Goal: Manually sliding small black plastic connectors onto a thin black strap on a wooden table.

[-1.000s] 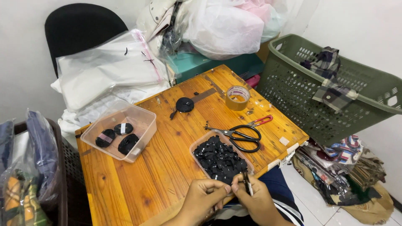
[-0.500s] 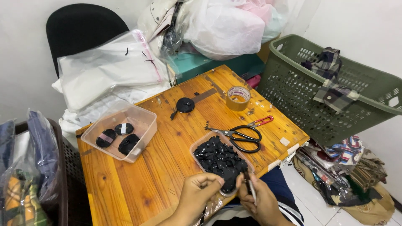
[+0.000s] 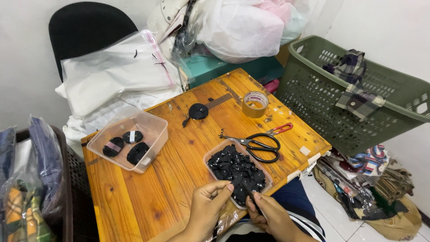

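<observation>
While both hands [image 3: 237, 204] pinch black pieces [image 3: 236, 179] — over tray [image 3: 210, 157], scissors [image 3: 260, 144] beside.

A stack of flat clear plastic bags [image 3: 116, 71] with white contents lies on the black chair behind the table [image 3: 148, 188], and a teal box [image 3: 215, 67] sits beside it under bulging white plastic bags [image 3: 242, 27]. Small white labels [image 3: 131, 136] wrap the black rolls in the clear tub [image 3: 154, 134] at the table's left, and a white sticker [image 3: 305, 150] lies near its right edge.

Left hand [image 3: 207, 207] and right hand [image 3: 271, 216] pinch a small black piece [image 3: 236, 181] over the clear tray [image 3: 264, 168] of black pieces on the wooden table [image 3: 179, 166]; black-handled scissors [image 3: 260, 144] lie just beyond.
</observation>
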